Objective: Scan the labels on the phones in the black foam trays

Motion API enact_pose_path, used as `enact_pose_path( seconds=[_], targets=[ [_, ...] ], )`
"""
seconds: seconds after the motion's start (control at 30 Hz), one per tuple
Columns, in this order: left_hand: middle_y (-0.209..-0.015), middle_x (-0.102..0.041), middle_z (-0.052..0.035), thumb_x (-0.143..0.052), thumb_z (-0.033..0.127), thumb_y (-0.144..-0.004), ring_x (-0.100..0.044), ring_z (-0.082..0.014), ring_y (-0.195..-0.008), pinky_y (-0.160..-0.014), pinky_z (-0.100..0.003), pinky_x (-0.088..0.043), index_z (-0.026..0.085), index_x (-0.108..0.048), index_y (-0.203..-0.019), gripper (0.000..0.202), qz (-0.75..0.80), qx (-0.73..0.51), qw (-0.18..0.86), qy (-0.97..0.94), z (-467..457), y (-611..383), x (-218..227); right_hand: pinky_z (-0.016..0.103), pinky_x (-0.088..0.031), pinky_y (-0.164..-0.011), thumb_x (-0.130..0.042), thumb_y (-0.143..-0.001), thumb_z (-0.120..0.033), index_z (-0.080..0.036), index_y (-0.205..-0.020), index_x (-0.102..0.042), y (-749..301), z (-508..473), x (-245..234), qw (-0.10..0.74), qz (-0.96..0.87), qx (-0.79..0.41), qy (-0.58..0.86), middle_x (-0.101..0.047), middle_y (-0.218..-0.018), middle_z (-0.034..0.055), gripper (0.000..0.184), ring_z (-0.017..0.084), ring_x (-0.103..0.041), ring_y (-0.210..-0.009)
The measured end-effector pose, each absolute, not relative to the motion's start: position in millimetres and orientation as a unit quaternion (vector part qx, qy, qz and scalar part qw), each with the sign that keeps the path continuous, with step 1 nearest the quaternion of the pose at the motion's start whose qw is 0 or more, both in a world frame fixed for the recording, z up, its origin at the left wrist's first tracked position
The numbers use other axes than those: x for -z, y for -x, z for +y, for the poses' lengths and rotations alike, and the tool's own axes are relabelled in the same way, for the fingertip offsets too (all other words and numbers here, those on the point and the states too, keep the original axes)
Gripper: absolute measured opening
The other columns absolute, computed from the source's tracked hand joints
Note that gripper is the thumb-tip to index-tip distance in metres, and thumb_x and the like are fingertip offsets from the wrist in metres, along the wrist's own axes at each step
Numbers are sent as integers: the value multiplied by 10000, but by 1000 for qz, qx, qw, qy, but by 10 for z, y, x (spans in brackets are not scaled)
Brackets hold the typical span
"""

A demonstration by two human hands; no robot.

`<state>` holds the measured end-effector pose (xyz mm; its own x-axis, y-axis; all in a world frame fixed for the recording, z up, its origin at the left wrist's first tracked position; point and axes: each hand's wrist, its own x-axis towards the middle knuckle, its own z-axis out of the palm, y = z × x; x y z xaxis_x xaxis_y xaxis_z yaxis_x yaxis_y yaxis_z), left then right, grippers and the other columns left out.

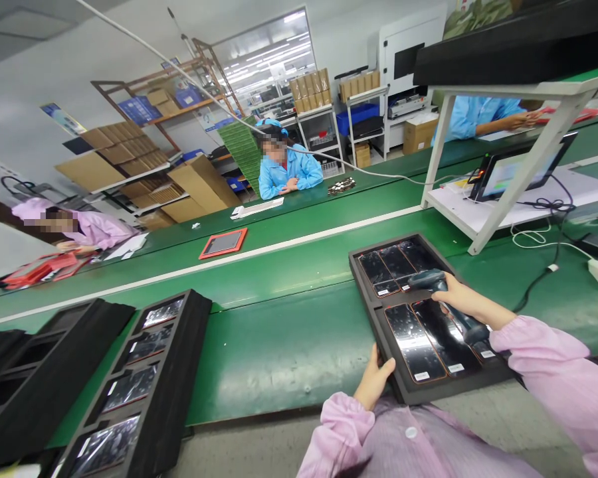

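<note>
Obs., standing beside the line:

- Left hand: closed on the near edge of a black tray, thumb on top of the rim, fingers hidden beneath.
- Right hand: wrapped around the grip of a dark handheld scanner. The scanner head is held over the middle of the tray and points towards its far half.
- The tray lies on the green tabletop, slightly skewed, with its near edge at the tabletop's front edge, close to the person's body. It holds dark glossy panels in recesses, some of them with small white labels at the near end.
- Second tray, also loaded, sits well to the left on the same tabletop.
- Red-framed panel lies alone farther back.
- White stand to the right carries a lit screen.
- Co-worker in blue is seated across the line.
</note>
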<state>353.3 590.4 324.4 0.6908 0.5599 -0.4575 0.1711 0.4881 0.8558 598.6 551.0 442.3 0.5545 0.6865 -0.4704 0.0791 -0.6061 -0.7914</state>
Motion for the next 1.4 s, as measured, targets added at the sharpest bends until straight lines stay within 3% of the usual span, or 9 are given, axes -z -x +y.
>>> enact_pose_path(
  seconds=[0.13, 0.23, 0.57, 0.73, 0.87, 1.03, 1.2, 1.4],
  targets=[
    [-1399, -475, -161, -729, 442, -578, -459, -277, -1273, -1081, -345, -340, 97, -373, -1371, 936, 354, -130, 783, -494, 5898, -3519, -3255, 215, -412, -369, -536, -766, -119, -164, -1191, -366, -5826, 5551, -4464, 384, -240, -415, 789, -497, -497, -88, 459, 136, -515, -401],
    [-1373, -495, -173, -718, 350, -565, -474, -280, -1253, -1083, -371, -339, 75, -340, -1372, 932, 346, -123, 778, -510, 5900, -3525, -3262, 221, -426, -371, -546, -747, -93, -172, -1151, -381, -5663, 5654, -4458, 389, -239, -425, 782, -525, -575, -77, 444, 129, -526, -421],
    [-1324, -539, -172, -682, 196, -594, -512, -284, -1205, -1061, -384, -365, 69, -360, -1338, 821, 345, -113, 778, -513, 5912, -3546, -3294, 226, -426, -383, -496, -775, -95, -143, -1262, -304, -5396, 5882, -4487, 375, -224, -414, 798, -441, -425, -110, 525, 141, -477, -369],
    [-1335, -538, -140, -675, 183, -642, -516, -255, -1203, -1066, -367, -363, 109, -379, -1338, 760, 342, -112, 769, -529, 5935, -3539, -3258, 216, -426, -400, -515, -745, -149, -171, -1231, -339, -5307, 5544, -4543, 404, -232, -424, 777, -507, -532, -78, 517, 136, -518, -435],
    [-1300, -564, -140, -687, 196, -656, -529, -247, -1182, -1056, -369, -371, 123, -371, -1331, 749, 330, -102, 771, -536, 5948, -3534, -3210, 215, -403, -384, -540, -691, -226, -183, -1306, -291, -5148, 4895, -4465, 400, -209, -434, 780, -501, -529, -81, 665, 137, -500, -416],
    [-1351, -504, -174, -730, 270, -627, -488, -262, -1225, -1077, -384, -341, 127, -354, -1322, 803, 324, -96, 770, -540, 5966, -3534, -3115, 217, -397, -386, -487, -683, -236, -154, -1437, -130, -4832, 4295, -4241, 343, -165, -469, 797, -501, -564, -73, 838, 146, -528, -449],
    [-1365, -484, -180, -754, 379, -598, -477, -277, -1240, -1079, -387, -339, 142, -352, -1323, 862, 317, -93, 769, -548, 5980, -3534, -3062, 223, -390, -396, -428, -738, -159, -116, -1472, -56, -4619, 4255, -4144, 276, -146, -439, 842, -464, -511, -93, 823, 119, -454, -361],
    [-1372, -486, -177, -741, 417, -608, -487, -265, -1240, -1083, -369, -340, 141, -300, -1365, 919, 315, -90, 771, -546, 5972, -3530, -3051, 231, -421, -418, -442, -702, -235, -168, -1461, -82, -4837, 4087, -4322, 356, -118, -396, 838, -582, -796, 13, 842, 129, -527, -493]
  ],
)
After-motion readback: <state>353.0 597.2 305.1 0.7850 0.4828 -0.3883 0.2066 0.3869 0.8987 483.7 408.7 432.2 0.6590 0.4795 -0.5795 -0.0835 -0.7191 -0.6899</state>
